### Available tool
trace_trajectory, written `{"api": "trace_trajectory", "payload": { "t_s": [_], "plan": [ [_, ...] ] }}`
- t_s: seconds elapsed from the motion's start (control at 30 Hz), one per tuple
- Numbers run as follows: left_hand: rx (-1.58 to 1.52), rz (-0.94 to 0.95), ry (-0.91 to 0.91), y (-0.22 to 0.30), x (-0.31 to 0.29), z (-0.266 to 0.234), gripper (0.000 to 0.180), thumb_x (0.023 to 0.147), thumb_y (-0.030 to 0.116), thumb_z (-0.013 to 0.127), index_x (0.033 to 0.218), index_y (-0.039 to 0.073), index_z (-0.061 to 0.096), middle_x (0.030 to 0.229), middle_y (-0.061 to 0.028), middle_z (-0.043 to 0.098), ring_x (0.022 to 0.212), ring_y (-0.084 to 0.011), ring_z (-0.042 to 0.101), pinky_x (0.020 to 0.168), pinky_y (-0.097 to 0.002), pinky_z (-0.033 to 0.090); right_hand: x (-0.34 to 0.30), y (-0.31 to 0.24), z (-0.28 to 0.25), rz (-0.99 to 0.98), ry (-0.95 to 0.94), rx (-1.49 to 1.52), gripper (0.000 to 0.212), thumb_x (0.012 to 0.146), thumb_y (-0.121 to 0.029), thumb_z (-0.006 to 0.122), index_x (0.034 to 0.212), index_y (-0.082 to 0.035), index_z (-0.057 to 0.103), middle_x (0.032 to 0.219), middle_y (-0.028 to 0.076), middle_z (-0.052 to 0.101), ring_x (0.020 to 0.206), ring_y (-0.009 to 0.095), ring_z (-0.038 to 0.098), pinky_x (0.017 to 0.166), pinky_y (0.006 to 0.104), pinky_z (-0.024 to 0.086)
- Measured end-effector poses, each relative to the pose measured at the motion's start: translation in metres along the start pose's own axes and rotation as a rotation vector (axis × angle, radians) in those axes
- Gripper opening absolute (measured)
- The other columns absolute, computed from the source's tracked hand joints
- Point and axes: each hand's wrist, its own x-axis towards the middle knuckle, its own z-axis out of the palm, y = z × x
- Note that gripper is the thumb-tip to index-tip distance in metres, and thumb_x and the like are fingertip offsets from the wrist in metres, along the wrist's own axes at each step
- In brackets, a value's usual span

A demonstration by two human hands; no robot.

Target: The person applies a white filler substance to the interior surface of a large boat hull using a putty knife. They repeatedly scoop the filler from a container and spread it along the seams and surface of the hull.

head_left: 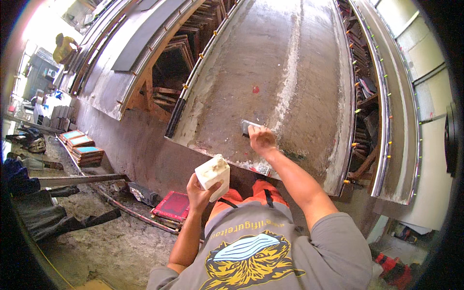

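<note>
My left hand (199,194) is closed around a white, box-shaped container (211,174) in front of my body, near the end of the long table. Pale, lumpy material shows at the container's top; how much it holds is hidden. My right hand (262,140) reaches over the near end of the long brown-grey table (227,92), gripping a flat grey scraper (247,126). The scraper's blade is at the tabletop, but I cannot tell whether it touches. A pale streak (290,63) runs lengthwise along the table, and a small red spot (255,89) lies beyond the scraper.
Long tables flank this one, at left (108,92) and right (396,145), with wooden frames (181,55) stacked beneath. A red-meshed frame (171,207) and stacked blue-meshed frames (87,152) lie at left. Dark cloth (53,217) hangs by a rail. A person in yellow (64,48) stands far left.
</note>
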Motion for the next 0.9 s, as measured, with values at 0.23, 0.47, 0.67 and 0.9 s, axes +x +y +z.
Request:
{"api": "trace_trajectory", "payload": {
  "t_s": [0.23,0.47,0.67,0.9],
  "plan": [
    [-0.041,0.026,-0.11,0.006,0.03,-0.005,0.063,0.073,0.01,0.092,0.124,-0.003,0.058,0.118,-0.0125,0.07,0.109,-0.0201,0.068,0.099,-0.0372,0.053,-0.019,-0.016,-0.041,0.649,-0.171,0.594,0.048,0.078,-0.038,0.08,0.104,0.001,0.072,0.097,0.027,0.072,0.092,0.044,0.071,0.083,0.05,0.056],
    [0.077,0.01,-0.287,0.012,0.044,-0.006,0.066,0.071,0.014,0.093,0.126,-0.003,0.06,0.117,-0.0117,0.071,0.107,-0.0208,0.069,0.095,-0.0375,0.055,-0.081,0.043,0.006,1.044,0.16,0.597,0.041,0.069,-0.033,0.086,0.08,0.005,0.074,0.078,0.027,0.072,0.075,0.037,0.074,0.07,0.0466,0.057],
    [0.178,-0.001,-0.388,-0.01,0.055,-0.009,0.063,0.071,0.013,0.094,0.122,-0.003,0.061,0.116,-0.0116,0.071,0.108,-0.0198,0.068,0.097,-0.0361,0.052,-0.107,0.079,-0.078,1.152,0.385,0.852,0.041,0.07,-0.033,0.085,0.078,0.005,0.073,0.073,0.021,0.073,0.066,0.032,0.073,0.065,0.0431,0.057],
    [0.096,0.01,-0.421,0.006,0.043,0.027,0.063,0.07,0.018,0.095,0.121,-0.001,0.063,0.115,-0.0103,0.072,0.107,-0.019,0.068,0.097,-0.0361,0.052,-0.027,-0.03,0.003,0.933,-0.036,0.734,0.057,0.072,-0.044,0.083,0.091,0.009,0.074,0.092,0.033,0.071,0.092,0.045,0.072,0.084,0.0487,0.057]
  ]
}}
